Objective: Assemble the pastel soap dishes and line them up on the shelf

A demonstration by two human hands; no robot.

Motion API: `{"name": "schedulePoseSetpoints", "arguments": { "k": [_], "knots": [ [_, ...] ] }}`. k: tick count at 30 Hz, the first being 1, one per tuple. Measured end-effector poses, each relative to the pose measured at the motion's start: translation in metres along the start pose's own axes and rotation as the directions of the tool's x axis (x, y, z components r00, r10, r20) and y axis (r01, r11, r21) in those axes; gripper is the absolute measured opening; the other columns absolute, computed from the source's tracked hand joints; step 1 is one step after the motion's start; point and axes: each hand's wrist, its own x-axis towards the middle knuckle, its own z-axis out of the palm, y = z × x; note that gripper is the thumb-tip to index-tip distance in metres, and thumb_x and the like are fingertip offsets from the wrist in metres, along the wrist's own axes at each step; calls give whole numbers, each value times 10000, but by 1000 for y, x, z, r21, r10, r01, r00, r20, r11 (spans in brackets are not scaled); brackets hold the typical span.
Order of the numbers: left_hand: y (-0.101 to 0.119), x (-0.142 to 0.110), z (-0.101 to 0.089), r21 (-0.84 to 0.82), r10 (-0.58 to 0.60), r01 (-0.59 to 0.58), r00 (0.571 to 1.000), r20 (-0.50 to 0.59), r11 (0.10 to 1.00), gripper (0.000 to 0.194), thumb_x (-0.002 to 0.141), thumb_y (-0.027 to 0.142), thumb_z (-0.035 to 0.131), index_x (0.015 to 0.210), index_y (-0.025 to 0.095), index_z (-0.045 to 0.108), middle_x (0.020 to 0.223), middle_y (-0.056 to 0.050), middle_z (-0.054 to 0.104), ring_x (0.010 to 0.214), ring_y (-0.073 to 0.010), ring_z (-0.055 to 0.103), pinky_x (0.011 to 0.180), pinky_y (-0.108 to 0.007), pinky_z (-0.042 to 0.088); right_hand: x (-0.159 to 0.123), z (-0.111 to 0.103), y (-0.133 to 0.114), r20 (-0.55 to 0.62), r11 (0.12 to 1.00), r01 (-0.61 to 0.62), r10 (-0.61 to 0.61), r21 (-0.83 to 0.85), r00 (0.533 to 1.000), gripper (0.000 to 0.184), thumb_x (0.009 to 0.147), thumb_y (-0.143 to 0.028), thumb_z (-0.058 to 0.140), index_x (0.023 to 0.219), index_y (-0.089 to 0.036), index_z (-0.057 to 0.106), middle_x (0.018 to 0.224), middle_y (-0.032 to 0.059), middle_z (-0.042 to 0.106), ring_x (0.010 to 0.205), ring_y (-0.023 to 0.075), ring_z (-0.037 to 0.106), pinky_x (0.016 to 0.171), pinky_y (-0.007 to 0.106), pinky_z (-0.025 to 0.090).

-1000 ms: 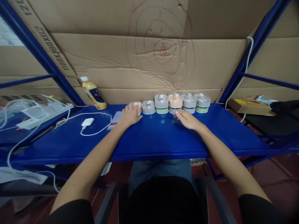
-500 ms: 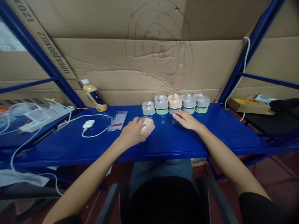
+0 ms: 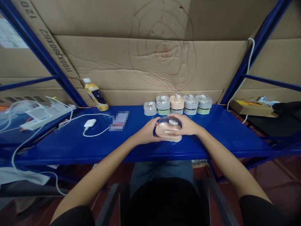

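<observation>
"Where's the peach box (image 3: 167, 128)?"
"On the near side of the row of boxes (image 3: 176, 102), on or just above the table (image 3: 138, 150); I can't tell which."
"How is it held?"
"The left hand (image 3: 148, 131) and right hand (image 3: 188, 124) clasp its two sides, some fingertips hidden."
"Anything else unclear?"
"To the left, a phone (image 3: 119, 121) is pixelated; the label on the far-left bottle (image 3: 96, 95) is unreadable."

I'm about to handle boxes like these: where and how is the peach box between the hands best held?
Probably by its rounded left and right sides, one hand from each, as the left hand and right hand do. The peach box lies nearer than the row of boxes, so neither side seems crowded.
</observation>
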Motion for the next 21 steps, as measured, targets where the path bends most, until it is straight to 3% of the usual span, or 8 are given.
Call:
{"name": "schedulePoseSetpoints", "arguments": {
  "k": [4,8,15,21],
  "knots": [
    [3,-6,-3,89,18,-24,998,66,996,1069,777,540,946,1677,238,456,1636,-203,494,1544,-441,484,1286,-658,414,-4,-20,9,-218,995,-95,89,-16,972,757,844,-606,842,1477,-235,656,1462,152,727,1290,375,713,1111,565,578],
    [8,-5,-1,104,134,-151,979,152,983,582,957,475,812,1505,318,695,1634,-133,532,1581,-395,465,1318,-625,391,-4,-28,21,-376,971,-233,196,-57,906,757,855,-653,801,1444,-199,660,1430,194,731,1217,397,736,1057,602,594],
    [8,-8,-3,178,146,-147,989,18,973,451,1030,446,711,1434,254,766,1511,-154,601,1431,-356,604,1252,-549,493,-3,-21,25,-358,966,-243,197,-88,913,737,859,-663,788,1434,-224,649,1444,191,719,1264,407,718,1083,618,579],
    [5,-9,-8,182,154,-154,988,13,971,424,1039,465,687,1385,248,799,1404,-151,661,1370,-344,639,1215,-543,529,-3,-21,24,-338,962,-250,199,-114,920,721,881,-669,768,1446,-242,635,1464,190,702,1303,411,697,1093,628,571]
  ]
}}
